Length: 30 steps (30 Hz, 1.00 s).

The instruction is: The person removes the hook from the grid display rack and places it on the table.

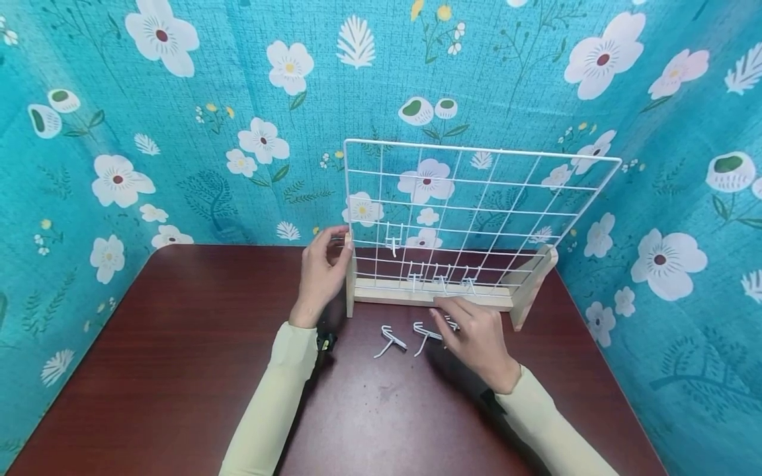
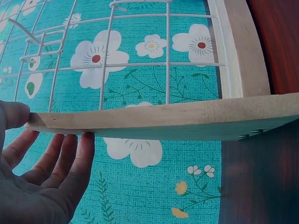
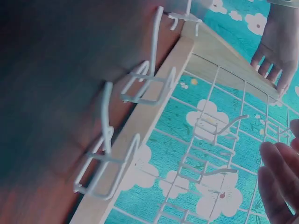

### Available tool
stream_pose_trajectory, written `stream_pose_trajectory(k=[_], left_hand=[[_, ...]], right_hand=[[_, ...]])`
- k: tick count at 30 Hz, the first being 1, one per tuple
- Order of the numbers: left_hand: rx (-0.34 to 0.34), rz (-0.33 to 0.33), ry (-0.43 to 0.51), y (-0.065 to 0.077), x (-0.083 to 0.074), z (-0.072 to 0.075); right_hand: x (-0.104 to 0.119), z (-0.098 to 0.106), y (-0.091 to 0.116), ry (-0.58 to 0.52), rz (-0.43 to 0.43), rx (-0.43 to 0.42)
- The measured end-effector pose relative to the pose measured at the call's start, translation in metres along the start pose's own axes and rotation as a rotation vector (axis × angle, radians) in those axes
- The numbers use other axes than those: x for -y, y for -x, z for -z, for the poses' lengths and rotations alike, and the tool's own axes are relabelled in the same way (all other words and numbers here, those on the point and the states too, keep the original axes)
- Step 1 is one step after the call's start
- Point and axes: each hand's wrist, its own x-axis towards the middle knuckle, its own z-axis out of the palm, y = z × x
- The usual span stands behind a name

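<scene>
A white wire grid [image 1: 476,190] stands in a wooden frame with a base bar [image 1: 405,295]. My left hand [image 1: 321,271] pinches the top of the left wooden side panel [image 2: 140,116], thumb on one face and fingers on the other. Several white wire hooks hang on the grid, one [image 1: 393,244] higher at the left and others, such as this hook [image 1: 440,281], along the bottom. In front of the base, loose hooks [image 1: 391,340] lie on the table. My right hand [image 1: 476,334] hovers over the rightmost loose hook, partly hiding it; its fingers [image 3: 273,177] are loosely bent, with nothing between them.
The dark red wooden table [image 1: 178,370] reaches to a teal flowered cloth [image 1: 208,132] behind and at the right. On the right the grid's other wooden side panel [image 1: 534,287] stands near the table's edge.
</scene>
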Motion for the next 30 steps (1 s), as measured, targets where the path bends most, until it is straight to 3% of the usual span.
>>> stream_pose_trajectory(k=[15,30], left_hand=[[0.002,0.014,0.004,0.001,-0.003,0.001],[0.003,0.009,0.009,0.001,-0.001,0.002]], right_hand=[[0.009,-0.005,-0.015,-0.066,-0.034,-0.097],[0.018,-0.013,-0.035,-0.094,-0.036,-0.129]])
